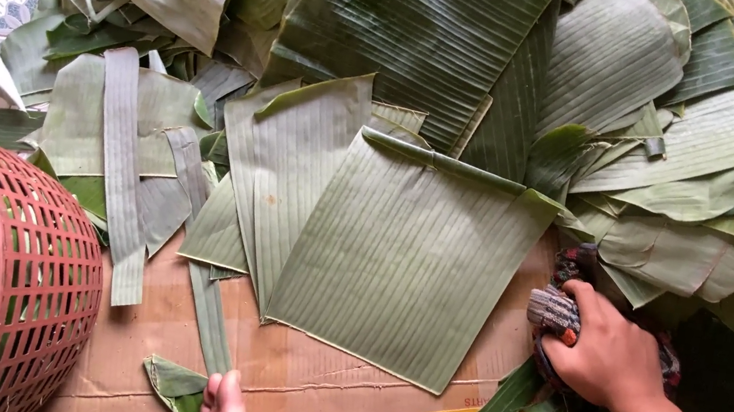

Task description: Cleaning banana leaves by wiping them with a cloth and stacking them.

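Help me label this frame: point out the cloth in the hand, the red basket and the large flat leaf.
cloth (555, 311), head view, striped end
red basket (40, 284), head view, mesh wall
large flat leaf (407, 260), head view, middle

Matt ribbed banana leaf; knitted cloth rag; plastic basket; cardboard.

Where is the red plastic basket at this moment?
In the head view, the red plastic basket stands at the lower left, on the edge of the brown cardboard, beside long strips of banana leaf and far from the right hand.
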